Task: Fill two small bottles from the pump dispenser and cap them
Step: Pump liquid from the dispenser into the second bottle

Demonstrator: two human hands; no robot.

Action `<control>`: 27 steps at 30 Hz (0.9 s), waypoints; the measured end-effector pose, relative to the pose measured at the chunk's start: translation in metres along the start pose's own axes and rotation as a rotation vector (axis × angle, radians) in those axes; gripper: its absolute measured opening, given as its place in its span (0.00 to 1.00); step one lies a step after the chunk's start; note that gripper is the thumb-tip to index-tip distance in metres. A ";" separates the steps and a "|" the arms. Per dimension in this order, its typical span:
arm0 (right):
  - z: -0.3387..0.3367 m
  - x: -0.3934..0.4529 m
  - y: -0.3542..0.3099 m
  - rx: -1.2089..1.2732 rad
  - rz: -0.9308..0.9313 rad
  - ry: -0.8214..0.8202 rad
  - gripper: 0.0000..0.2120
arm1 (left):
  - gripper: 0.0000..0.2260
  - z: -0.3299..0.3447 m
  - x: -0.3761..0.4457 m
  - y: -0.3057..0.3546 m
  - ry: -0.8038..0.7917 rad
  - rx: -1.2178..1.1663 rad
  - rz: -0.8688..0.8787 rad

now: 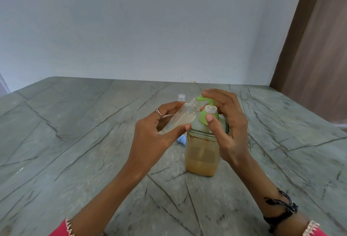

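My left hand [154,138] holds a small clear bottle [183,117] tilted, its open neck right at the green nozzle of the pump dispenser [202,151]. The dispenser is a clear jar with yellowish-brown liquid in its lower half and a green pump head [208,112]. My right hand [227,123] is wrapped over the pump, fingers on top of the nozzle arm and thumb against the green collar. Behind the held bottle stands a second small bottle with a clear cap [181,97], mostly hidden. A light blue cap [182,140] lies on the table [75,123] below my left fingers.
The grey marble-patterned table runs back to a pale wall. A brown wooden panel [315,48] stands at the right rear corner. Bare tabletop spreads to the left, right and in front of the dispenser.
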State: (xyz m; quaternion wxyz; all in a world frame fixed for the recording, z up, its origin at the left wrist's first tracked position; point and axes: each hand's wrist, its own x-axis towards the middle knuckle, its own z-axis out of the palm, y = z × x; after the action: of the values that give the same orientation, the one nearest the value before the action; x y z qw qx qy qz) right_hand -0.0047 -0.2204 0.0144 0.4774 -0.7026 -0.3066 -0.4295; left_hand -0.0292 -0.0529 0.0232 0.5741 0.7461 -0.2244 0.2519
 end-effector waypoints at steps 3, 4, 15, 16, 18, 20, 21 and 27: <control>0.002 0.001 0.000 -0.022 -0.002 0.038 0.12 | 0.21 0.000 0.000 0.000 0.004 -0.002 0.000; 0.003 0.001 0.000 -0.027 -0.006 0.052 0.11 | 0.21 0.000 0.000 0.000 0.004 0.001 0.001; 0.002 0.004 -0.005 -0.061 0.010 0.080 0.08 | 0.19 -0.001 0.000 -0.002 0.007 0.039 -0.009; 0.002 0.002 -0.005 -0.059 0.018 0.072 0.09 | 0.19 -0.001 0.000 -0.001 0.006 0.040 -0.007; 0.002 -0.001 -0.005 -0.062 0.028 0.053 0.12 | 0.20 -0.001 0.000 0.000 0.004 0.038 -0.005; 0.001 -0.003 -0.006 -0.051 0.032 0.035 0.14 | 0.21 -0.001 0.000 0.000 0.005 0.037 -0.004; 0.001 -0.003 -0.006 -0.043 0.033 0.030 0.14 | 0.21 -0.001 0.000 0.000 0.006 0.035 -0.006; -0.001 -0.005 -0.004 0.008 0.037 -0.027 0.18 | 0.20 0.000 0.000 -0.001 0.012 0.037 -0.010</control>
State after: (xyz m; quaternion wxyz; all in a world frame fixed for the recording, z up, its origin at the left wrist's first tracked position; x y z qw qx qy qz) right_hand -0.0110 -0.2199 0.0119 0.4838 -0.7120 -0.3019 -0.4098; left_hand -0.0282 -0.0523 0.0224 0.5629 0.7561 -0.2126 0.2573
